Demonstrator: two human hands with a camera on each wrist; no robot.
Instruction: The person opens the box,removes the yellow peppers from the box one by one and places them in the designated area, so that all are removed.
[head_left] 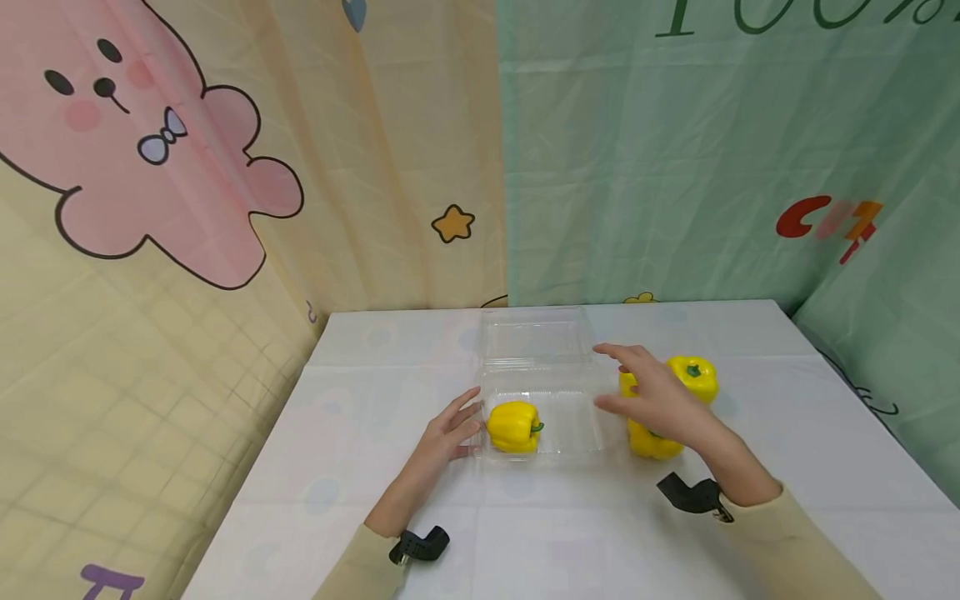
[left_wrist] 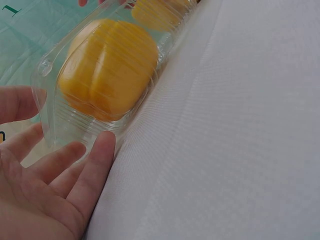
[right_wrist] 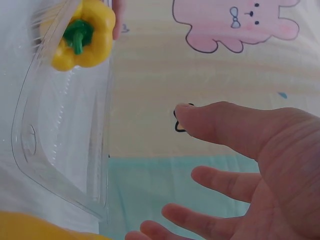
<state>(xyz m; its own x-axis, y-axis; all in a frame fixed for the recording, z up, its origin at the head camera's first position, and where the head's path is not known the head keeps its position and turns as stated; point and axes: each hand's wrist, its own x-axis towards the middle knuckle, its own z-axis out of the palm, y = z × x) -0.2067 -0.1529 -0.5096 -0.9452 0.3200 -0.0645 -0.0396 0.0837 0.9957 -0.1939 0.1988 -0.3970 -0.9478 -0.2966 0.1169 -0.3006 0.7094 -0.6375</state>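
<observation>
A clear plastic clamshell container (head_left: 573, 425) lies with its lid (head_left: 534, 340) folded back toward the wall. One yellow bell pepper (head_left: 513, 427) with a green stem sits in the left part of its base. At the container's left wall is my left hand (head_left: 447, 432); in the left wrist view its relaxed fingers (left_wrist: 102, 150) rest against or right beside the plastic. My right hand (head_left: 660, 400), fingers spread and holding nothing, hovers by the container's right side. Beneath and behind it are other yellow bell peppers (head_left: 696, 379), partly hidden by the hand.
A white cloth covers the table (head_left: 360, 400). Printed curtains (head_left: 390, 167) hang behind and at both sides, close to the table's back edge. Dark wrist-camera mounts (head_left: 420, 545) sit on both wrists.
</observation>
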